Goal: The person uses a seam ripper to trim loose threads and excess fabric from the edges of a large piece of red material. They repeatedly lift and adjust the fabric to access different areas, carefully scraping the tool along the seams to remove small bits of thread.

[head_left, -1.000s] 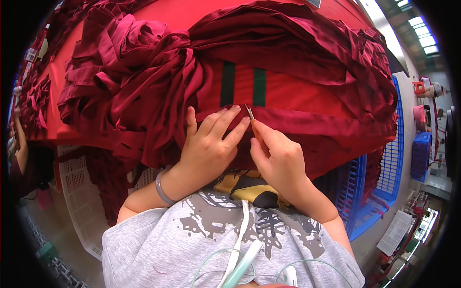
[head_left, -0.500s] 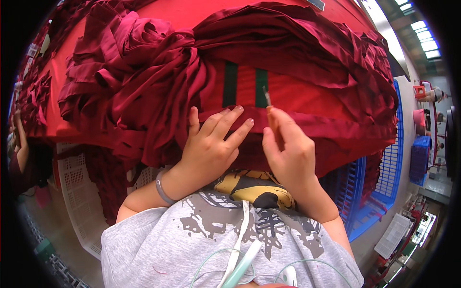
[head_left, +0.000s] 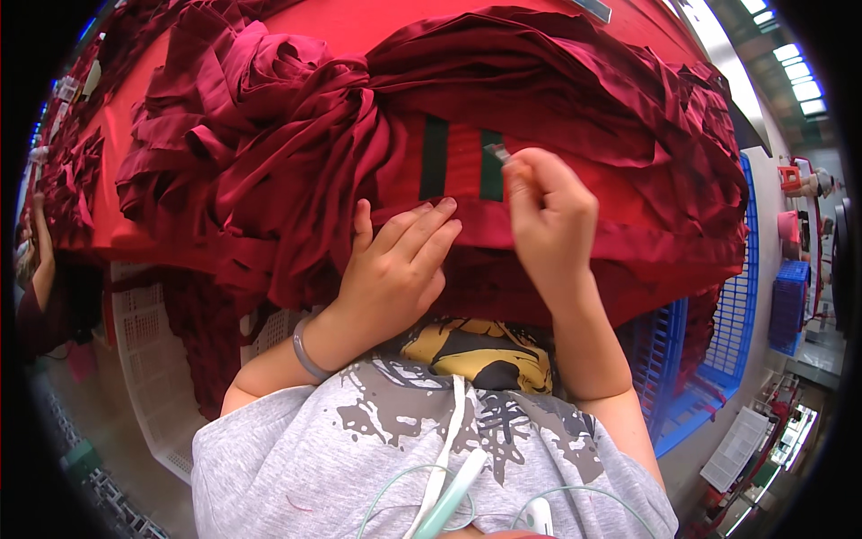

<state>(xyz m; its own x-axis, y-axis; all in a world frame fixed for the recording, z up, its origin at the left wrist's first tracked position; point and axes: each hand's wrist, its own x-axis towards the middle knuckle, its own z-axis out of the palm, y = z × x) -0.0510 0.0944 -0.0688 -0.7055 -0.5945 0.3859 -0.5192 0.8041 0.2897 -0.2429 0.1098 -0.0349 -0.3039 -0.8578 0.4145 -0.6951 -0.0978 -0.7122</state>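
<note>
My left hand (head_left: 395, 256) lies with fingers stretched out on a dark red fabric strip (head_left: 489, 220) along the near edge of the red-covered table. In my right hand (head_left: 555, 202) is a small slim tool (head_left: 499, 153) with an orange-brown handle and a thin metal tip, blurred by motion; its exact kind I cannot make out. The tip is over the right one of two dark green bands (head_left: 434, 160) on the red surface. A big gathered bundle of dark red fabric strips (head_left: 260, 126) heaps up to the left, and its long strands arch behind my hands toward the right.
A white perforated basket (head_left: 148, 359) stands below the table at left, with dark red fabric beside it. Blue plastic crates (head_left: 723, 314) are at the right. At the far left another person's arm (head_left: 42, 251) shows. A gray object (head_left: 593, 9) lies at the table's far side.
My right hand has risen and moved slightly right, off the strip, with the tool still in it. My left hand stays in place, its fingers drawn a little closer together.
</note>
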